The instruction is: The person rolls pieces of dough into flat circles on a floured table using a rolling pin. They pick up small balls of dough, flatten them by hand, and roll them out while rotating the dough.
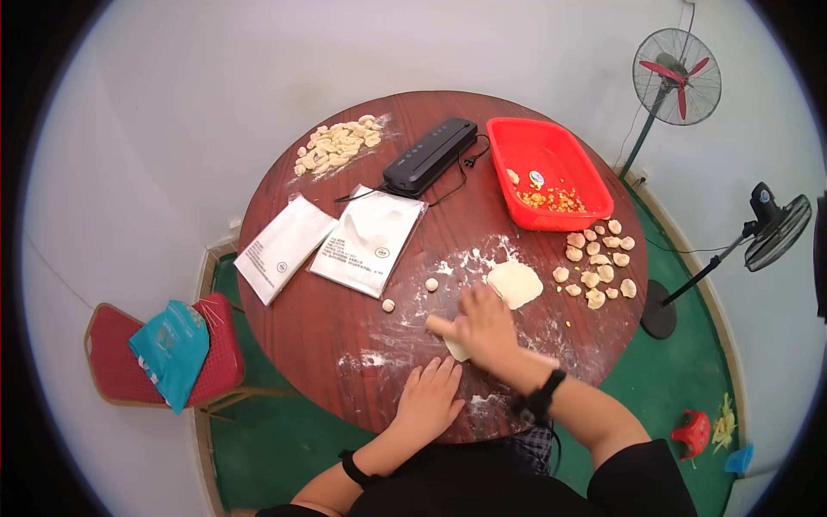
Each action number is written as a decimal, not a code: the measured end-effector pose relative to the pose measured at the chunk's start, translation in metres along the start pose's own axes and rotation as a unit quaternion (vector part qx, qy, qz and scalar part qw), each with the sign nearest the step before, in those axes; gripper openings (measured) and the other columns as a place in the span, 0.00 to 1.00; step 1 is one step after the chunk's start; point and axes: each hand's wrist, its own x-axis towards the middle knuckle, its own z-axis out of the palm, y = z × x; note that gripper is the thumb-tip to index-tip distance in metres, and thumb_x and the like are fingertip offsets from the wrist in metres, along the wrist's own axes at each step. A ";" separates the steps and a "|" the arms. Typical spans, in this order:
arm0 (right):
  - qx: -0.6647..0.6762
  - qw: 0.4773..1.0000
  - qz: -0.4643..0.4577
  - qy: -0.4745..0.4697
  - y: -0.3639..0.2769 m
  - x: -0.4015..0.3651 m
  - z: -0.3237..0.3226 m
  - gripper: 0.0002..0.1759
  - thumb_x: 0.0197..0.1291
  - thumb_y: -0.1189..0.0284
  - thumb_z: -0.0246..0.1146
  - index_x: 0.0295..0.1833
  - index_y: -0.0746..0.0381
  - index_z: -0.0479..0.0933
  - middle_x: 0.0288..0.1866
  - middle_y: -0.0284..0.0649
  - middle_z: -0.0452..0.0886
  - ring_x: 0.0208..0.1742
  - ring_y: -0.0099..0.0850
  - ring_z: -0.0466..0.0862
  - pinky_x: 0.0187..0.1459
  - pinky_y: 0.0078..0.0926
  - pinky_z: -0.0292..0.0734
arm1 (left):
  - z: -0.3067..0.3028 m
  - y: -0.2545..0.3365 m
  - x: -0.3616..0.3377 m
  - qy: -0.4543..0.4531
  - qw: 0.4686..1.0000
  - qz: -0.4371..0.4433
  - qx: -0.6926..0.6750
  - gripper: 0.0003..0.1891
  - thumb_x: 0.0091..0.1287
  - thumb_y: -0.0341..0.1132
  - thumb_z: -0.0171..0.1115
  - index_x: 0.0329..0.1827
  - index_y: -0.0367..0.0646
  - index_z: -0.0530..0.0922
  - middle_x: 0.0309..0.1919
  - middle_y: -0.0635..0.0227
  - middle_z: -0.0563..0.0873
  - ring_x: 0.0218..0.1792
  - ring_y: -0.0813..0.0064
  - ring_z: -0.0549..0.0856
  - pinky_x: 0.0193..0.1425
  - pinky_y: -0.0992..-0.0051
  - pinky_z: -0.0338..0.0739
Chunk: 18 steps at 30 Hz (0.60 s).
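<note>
My right hand [488, 332] lies over a wooden rolling pin [441, 327], whose ends stick out on both sides of the palm. Under the pin, a small piece of dough [457, 350] is partly hidden. My left hand [430, 395] rests on the table with its fingers stretched out, its fingertips close to that dough. Just beyond my right hand lies a flat rolled dough wrapper [515, 283]. Two small dough balls, one [432, 284] farther off and one [388, 305] nearer, sit to the left among scattered flour.
On the round wooden table [301, 332] are a red basin [551, 222] with yellow-orange bits inside, filled dumplings [594, 258], a black vacuum sealer [431, 158], two packs of bags [360, 246] and floured dough pieces [338, 146]. Two fans stand right; a chair [108, 353] stands left.
</note>
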 end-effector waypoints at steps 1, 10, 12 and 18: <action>0.017 0.999 -0.028 0.003 -0.009 -0.020 0.015 0.32 0.71 0.55 0.46 0.75 0.62 0.61 0.78 0.52 0.57 0.78 0.49 0.56 0.72 0.58 0.52 | -0.004 0.001 -0.001 0.015 1.000 -0.008 -0.014 0.30 0.60 0.45 0.65 0.63 0.40 0.73 0.64 0.57 0.75 0.66 0.56 0.73 0.68 0.55 0.65; 0.003 0.987 0.116 0.114 0.039 0.039 0.020 0.34 0.68 0.55 0.51 0.74 0.63 0.61 0.77 0.53 0.57 0.79 0.50 0.55 0.72 0.58 0.52 | -0.034 -0.016 -0.002 0.004 0.996 -0.029 -0.083 0.22 0.59 0.41 0.67 0.54 0.40 0.78 0.54 0.59 0.80 0.58 0.56 0.77 0.63 0.57 0.69; 0.000 0.997 0.043 0.063 0.016 0.021 0.011 0.36 0.66 0.54 0.53 0.74 0.63 0.61 0.77 0.52 0.57 0.79 0.49 0.54 0.73 0.57 0.51 | -0.036 -0.021 -0.002 0.057 0.994 -0.038 -0.083 0.21 0.59 0.40 0.67 0.52 0.39 0.79 0.53 0.58 0.81 0.57 0.56 0.78 0.61 0.58 0.70; -0.016 0.983 -0.172 0.062 -0.026 -0.057 0.000 0.37 0.59 0.54 0.62 0.69 0.62 0.67 0.74 0.49 0.62 0.76 0.47 0.60 0.69 0.53 0.58 | -0.033 -0.037 -0.001 0.065 0.991 -0.072 -0.093 0.18 0.58 0.38 0.67 0.48 0.37 0.80 0.48 0.56 0.83 0.51 0.55 0.81 0.55 0.59 0.75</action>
